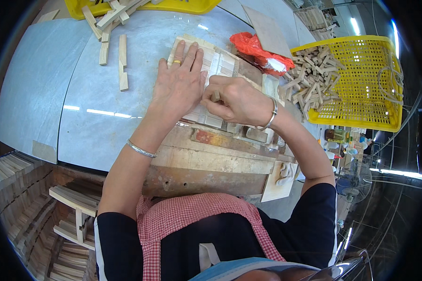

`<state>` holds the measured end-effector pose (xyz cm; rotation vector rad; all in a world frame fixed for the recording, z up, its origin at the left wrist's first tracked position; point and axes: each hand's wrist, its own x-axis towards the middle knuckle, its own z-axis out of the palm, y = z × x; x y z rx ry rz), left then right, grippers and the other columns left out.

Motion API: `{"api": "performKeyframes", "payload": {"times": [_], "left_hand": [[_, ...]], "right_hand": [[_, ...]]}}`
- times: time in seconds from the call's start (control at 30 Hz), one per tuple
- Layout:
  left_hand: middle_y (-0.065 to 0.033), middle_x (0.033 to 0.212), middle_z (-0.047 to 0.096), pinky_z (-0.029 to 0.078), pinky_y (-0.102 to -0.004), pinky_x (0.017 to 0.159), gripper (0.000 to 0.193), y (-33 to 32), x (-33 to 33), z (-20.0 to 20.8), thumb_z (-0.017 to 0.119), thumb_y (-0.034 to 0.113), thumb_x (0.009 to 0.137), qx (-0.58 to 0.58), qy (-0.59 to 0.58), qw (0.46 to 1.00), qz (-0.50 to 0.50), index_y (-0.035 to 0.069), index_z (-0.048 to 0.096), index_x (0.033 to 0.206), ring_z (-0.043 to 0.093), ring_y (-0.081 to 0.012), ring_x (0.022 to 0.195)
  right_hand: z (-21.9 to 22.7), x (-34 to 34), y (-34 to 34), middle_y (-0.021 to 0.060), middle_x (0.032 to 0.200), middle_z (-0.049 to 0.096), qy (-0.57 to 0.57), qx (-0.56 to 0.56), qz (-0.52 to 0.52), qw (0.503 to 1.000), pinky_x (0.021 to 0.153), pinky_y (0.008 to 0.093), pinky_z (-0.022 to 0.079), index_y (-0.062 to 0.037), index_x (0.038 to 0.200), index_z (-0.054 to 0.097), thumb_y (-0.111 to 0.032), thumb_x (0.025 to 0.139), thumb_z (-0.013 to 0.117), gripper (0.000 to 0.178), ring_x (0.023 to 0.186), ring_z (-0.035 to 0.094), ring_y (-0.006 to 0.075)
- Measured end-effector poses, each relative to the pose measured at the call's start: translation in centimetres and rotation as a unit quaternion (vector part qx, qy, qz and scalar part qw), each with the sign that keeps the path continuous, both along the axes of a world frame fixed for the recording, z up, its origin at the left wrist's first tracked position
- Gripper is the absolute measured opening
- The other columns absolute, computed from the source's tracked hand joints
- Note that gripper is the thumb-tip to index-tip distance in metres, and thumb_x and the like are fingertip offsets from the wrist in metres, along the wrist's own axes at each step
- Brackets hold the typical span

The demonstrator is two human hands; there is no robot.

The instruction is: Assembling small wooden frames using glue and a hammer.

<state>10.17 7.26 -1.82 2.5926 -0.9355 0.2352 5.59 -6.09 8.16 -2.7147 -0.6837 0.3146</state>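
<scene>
My left hand (pixel 180 79) lies flat, fingers stretched out, on a row of pale wooden strips (pixel 225 64) set side by side on the worktable. Beside its thumb, my right hand (pixel 232 99) is closed in a fist low over the same strips. A brownish, stick-like end (pixel 215 96) pokes out of that fist; the rest is hidden by the fingers, so I cannot tell its kind. Under the strips' near edge runs a worn wooden board (pixel 211 159), with a dark block (pixel 256 135) close to my right wrist.
A notched wooden piece (pixel 123 63) lies left on the pale tabletop (pixel 98 84). More pieces (pixel 112 18) rest by a yellow basket (pixel 183 5). At right, a yellow basket (pixel 361 84) holds many small sticks (pixel 314 75) near a red plastic bag (pixel 253 47). Stacked wood (pixel 23 201) stands lower left.
</scene>
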Motion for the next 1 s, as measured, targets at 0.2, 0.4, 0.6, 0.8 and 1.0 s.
{"api": "performKeyframes", "payload": {"times": [0.2,0.4,0.6,0.8,1.0], "left_hand": [[-0.0079,0.148,0.034,0.035,-0.0516,0.099,0.049,-0.2,-0.1,0.4,0.039,0.028,0.096,0.005,0.012,1.000,-0.002,0.005,0.040,0.138,0.027,-0.0262,0.139],[-0.0071,0.148,0.034,0.036,-0.0499,0.100,0.048,-0.7,-0.1,0.3,0.036,0.030,0.097,0.004,0.008,1.000,-0.004,0.006,0.040,0.138,0.027,-0.0255,0.139],[-0.0062,0.147,0.036,0.036,-0.0498,0.099,0.047,-0.2,0.0,-0.3,0.037,0.029,0.097,0.000,-0.020,1.000,0.012,0.007,0.041,0.138,0.030,-0.0253,0.138],[-0.0085,0.147,0.037,0.035,-0.0527,0.099,0.049,-0.4,0.0,-0.6,0.036,0.031,0.097,-0.006,-0.016,1.000,-0.003,0.004,0.041,0.137,0.030,-0.0266,0.138],[-0.0062,0.145,0.038,0.038,-0.0489,0.098,0.047,-0.4,0.2,-0.7,0.039,0.030,0.097,-0.001,-0.037,0.999,0.011,0.007,0.042,0.137,0.032,-0.0254,0.136]], "right_hand": [[0.1,4.8,-3.0,0.0099,0.067,0.067,0.150,0.004,-0.158,0.976,0.055,0.0281,0.052,0.0061,0.080,0.066,-0.026,0.085,0.063,0.033,0.059,0.067,0.0151],[-1.0,7.6,-5.3,0.0123,0.070,0.066,-0.010,-0.033,-0.217,0.976,0.057,0.0271,0.052,0.0062,0.084,0.064,-0.027,0.088,0.059,0.034,0.060,0.068,0.0170],[-3.1,-1.5,-1.0,0.0099,0.071,0.055,-0.173,0.023,-0.010,0.985,0.052,0.0314,0.047,-0.0022,0.081,0.061,-0.013,0.081,0.067,0.012,0.057,0.057,0.0188],[-2.2,-6.0,0.9,0.0086,0.074,0.050,-0.110,0.121,-0.035,0.986,0.052,0.0306,0.047,-0.0039,0.079,0.056,-0.006,0.080,0.067,0.012,0.057,0.054,0.0214],[-2.2,-7.7,-0.5,0.0079,0.078,0.058,-0.077,0.188,-0.042,0.978,0.055,0.0275,0.049,-0.0020,0.086,0.061,-0.008,0.083,0.064,0.007,0.065,0.060,0.0161]]}}
